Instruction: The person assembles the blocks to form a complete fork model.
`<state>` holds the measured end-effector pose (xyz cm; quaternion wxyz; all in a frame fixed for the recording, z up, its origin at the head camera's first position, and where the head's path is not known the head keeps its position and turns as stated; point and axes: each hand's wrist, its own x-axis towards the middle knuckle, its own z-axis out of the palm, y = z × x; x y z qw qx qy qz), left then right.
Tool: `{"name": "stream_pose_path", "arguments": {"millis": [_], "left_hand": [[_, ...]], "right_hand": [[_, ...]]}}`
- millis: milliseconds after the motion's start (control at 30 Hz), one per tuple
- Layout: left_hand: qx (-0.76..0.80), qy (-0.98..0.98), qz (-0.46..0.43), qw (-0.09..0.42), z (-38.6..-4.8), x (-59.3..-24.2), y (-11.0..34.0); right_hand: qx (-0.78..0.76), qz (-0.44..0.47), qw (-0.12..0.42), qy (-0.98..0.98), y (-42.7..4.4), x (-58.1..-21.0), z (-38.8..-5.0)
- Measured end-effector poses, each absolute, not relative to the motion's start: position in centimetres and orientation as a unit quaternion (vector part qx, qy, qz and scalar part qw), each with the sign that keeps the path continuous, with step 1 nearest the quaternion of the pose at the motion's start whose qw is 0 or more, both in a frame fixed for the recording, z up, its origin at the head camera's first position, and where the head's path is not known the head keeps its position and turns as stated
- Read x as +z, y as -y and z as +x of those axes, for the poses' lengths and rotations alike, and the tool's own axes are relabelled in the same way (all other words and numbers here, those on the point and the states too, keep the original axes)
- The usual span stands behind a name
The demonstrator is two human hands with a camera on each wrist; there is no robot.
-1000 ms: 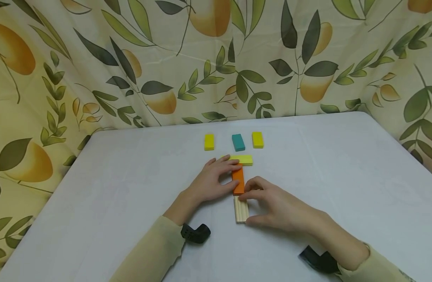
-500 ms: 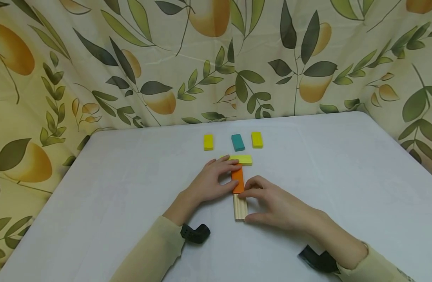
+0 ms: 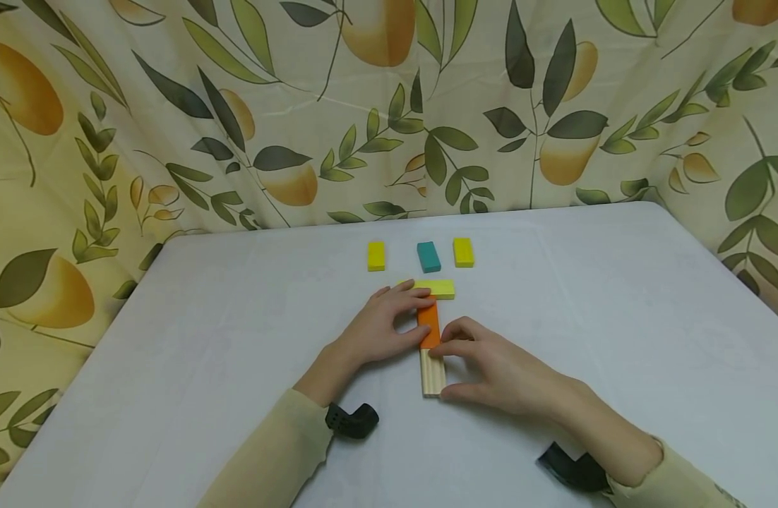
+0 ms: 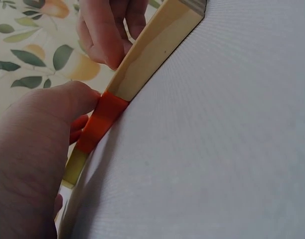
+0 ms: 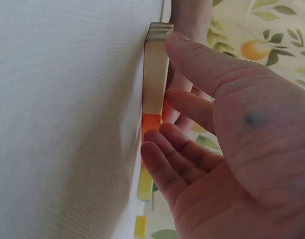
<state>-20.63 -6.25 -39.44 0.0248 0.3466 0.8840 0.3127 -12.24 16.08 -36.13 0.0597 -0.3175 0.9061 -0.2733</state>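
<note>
I'm watching an end-to-end join. On the white-covered bench (image 3: pixel 268 317), the plain wooden block (image 3: pixel 433 379) lies flat with its far end up against the orange block (image 3: pixel 430 317), and beyond that the yellow-green block (image 3: pixel 443 289) lies crosswise, making a T. Of the hands, the right hand (image 3: pixel 505 370) is partly open and has the wooden block lightly spanned lengthwise, index finger near the join and thumb at the near end. The left hand (image 3: pixel 385 323) is loosely spread, its thumb and fingertips resting on the orange and yellow-green blocks; I'd call that steadying, not gripping.

To seat this well, I'd press with the right thumb straight along the row, since a sideways push could skew the stem. I'd let the left fingers brace the orange block so the crosspiece isn't shoved away, and I'd check both long edges for a step at the seam. The teal block (image 3: pixel 429 257) and the two yellow blocks (image 3: pixel 376 256) (image 3: pixel 463 252) stand apart beyond the T, so I'd lift the left fingers upward, clear of them.
</note>
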Motion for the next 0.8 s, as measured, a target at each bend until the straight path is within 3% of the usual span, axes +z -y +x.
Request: {"name": "stream_pose_path", "arguments": {"millis": [800], "left_hand": [[0.304, -0.885, 0.351, 0.025, -20.50, -39.24, 6.19]], "right_hand": [[-0.279, -0.312, 0.068, -0.906, -16.03, -36.10, -12.19]]}}
